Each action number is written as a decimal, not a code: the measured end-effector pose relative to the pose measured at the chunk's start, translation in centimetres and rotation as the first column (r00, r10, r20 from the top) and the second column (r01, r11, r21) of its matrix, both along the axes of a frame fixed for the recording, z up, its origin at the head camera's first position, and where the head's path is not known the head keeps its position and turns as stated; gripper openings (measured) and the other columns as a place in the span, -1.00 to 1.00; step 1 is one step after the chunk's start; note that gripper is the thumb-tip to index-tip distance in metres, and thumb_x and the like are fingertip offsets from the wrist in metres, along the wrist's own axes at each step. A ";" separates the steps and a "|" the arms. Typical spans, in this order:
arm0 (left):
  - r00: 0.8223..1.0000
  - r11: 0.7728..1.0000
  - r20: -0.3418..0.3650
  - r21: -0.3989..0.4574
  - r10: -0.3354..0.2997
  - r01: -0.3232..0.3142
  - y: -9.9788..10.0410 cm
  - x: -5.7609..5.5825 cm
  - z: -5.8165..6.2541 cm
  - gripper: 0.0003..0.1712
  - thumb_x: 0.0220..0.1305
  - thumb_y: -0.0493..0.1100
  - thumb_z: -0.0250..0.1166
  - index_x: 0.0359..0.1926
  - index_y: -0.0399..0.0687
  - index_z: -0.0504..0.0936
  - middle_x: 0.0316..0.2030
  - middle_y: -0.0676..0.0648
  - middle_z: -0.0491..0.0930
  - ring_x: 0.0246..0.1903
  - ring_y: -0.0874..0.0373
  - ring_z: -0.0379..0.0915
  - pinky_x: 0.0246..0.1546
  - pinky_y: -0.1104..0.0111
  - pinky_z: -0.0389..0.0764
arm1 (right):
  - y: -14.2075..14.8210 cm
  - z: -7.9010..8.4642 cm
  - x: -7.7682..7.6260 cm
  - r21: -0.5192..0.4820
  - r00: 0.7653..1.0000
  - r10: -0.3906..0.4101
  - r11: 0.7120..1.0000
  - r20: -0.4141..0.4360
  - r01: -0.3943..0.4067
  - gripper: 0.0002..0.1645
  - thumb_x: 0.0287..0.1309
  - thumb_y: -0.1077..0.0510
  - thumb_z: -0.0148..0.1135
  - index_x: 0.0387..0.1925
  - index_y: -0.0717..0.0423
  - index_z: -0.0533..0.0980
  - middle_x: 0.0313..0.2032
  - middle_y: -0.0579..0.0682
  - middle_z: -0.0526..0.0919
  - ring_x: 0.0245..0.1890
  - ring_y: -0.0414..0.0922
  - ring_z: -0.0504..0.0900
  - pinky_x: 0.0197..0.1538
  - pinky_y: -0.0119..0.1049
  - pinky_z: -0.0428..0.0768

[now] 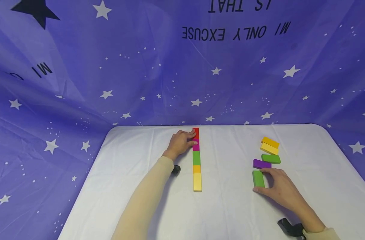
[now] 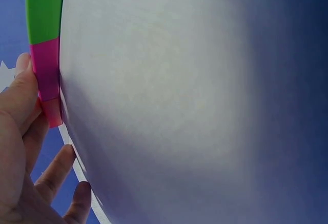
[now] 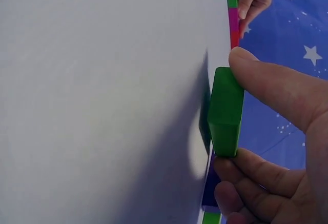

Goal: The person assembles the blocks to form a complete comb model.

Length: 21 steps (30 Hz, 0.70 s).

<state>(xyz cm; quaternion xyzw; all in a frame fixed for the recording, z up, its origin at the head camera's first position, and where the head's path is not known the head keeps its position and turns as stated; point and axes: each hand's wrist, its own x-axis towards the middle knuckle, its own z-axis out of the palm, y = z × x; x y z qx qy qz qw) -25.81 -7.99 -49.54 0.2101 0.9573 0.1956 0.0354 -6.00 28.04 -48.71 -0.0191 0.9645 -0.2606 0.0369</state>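
My right hand (image 1: 281, 188) pinches a green block (image 3: 224, 111) by its two ends, between thumb and fingertips. Just beyond it lies a purple block (image 1: 261, 164), with another green block (image 1: 271, 159) behind that. To the left, a straight row of end-to-end blocks runs away from me. It goes from a pale yellow block (image 1: 197, 182) through an orange block (image 1: 196, 169) and a green block (image 1: 196, 158) to a magenta block (image 2: 47, 67) and a red block (image 1: 195, 132). At the far end, my left hand (image 1: 180, 142) touches the magenta and red blocks, its other fingers spread.
A yellow block (image 1: 269, 148) and an orange block (image 1: 270, 142) lie at the back of the right-hand group. A white cloth covers the table (image 1: 227, 206). Behind its far edge hangs a purple star-patterned curtain (image 1: 167, 66). Black wrist pieces (image 1: 290, 229) show under both forearms.
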 end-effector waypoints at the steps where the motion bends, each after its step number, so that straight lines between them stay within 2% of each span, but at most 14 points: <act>1: 1.000 1.000 0.000 0.000 -0.001 0.001 0.0 0.0 0.0 -0.35 0.28 0.16 0.37 0.35 0.17 0.50 0.38 0.20 0.37 0.29 0.01 0.35 0.20 0.12 0.40 | -0.1 0.0 0.0 0.002 1.000 -0.004 1.000 0.003 0.004 0.05 -0.15 -0.28 0.59 0.18 0.36 0.46 0.10 0.43 0.51 0.13 0.37 0.41 0.15 0.37 0.37; 7: 1.000 1.000 -0.003 0.004 -0.003 0.003 0.0 -0.1 -0.1 -0.35 0.28 0.17 0.36 0.35 0.17 0.51 0.38 0.20 0.37 0.29 0.00 0.35 0.21 0.11 0.40 | -1.1 0.6 0.2 -0.020 1.000 0.000 1.000 -0.005 0.000 0.04 -0.17 -0.29 0.59 0.20 0.30 0.47 0.09 0.37 0.54 0.12 0.33 0.44 0.11 0.34 0.42; 15: 1.000 1.000 -0.013 0.005 -0.009 0.009 -0.1 -0.2 -0.2 -0.35 0.28 0.17 0.36 0.34 0.16 0.52 0.37 0.21 0.38 0.29 0.00 0.36 0.20 0.10 0.40 | -2.8 0.5 0.3 -0.062 0.991 0.049 0.996 -0.123 -0.057 -0.04 -0.20 -0.25 0.63 0.13 0.25 0.52 0.06 0.25 0.60 0.12 0.25 0.47 0.13 0.28 0.43; 21: 1.000 1.000 -0.014 0.008 -0.008 0.008 -0.1 -0.1 -0.2 -0.35 0.28 0.16 0.37 0.34 0.15 0.52 0.37 0.20 0.37 0.29 0.00 0.36 0.21 0.10 0.40 | -4.3 -0.1 0.5 -0.087 0.980 0.087 0.991 -0.177 -0.104 -0.09 -0.21 -0.25 0.64 0.09 0.21 0.55 0.09 0.21 0.60 0.17 0.25 0.46 0.18 0.26 0.39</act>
